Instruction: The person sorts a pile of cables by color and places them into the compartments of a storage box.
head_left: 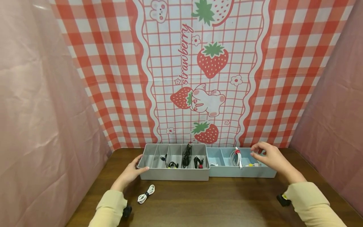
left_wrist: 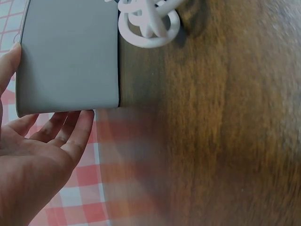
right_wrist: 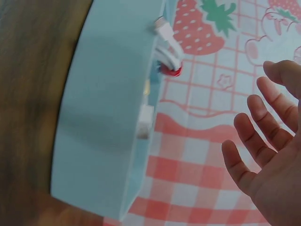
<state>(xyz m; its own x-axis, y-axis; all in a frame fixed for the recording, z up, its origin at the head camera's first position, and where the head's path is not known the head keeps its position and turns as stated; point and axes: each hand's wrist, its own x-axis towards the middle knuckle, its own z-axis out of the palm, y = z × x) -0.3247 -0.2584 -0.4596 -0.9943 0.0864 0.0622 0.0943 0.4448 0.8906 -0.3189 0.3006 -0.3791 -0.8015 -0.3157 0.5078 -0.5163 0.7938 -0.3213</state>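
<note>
My left hand [head_left: 130,171] grips the left end of a grey divided organizer box [head_left: 174,174]. Its thumb lies over the front rim, and the fingers bear on the end wall, seen from close by in the left wrist view. Several dark bundled cables [head_left: 186,156] lie in the grey box's compartments. Over the right end of a light blue divided box [head_left: 241,171], my right hand [head_left: 269,156] hovers with bent, parted fingers and holds nothing. In the blue box are a white coiled cable [head_left: 236,158] with a red tie and a small white connector piece [head_left: 257,164].
A white cable bundle [head_left: 146,194] with a dark tie lies on the brown wooden table [head_left: 198,205], in front of the grey box. Behind both boxes hangs a strawberry-print checked cloth [head_left: 181,63]. Pink curtains [head_left: 51,110] flank the table.
</note>
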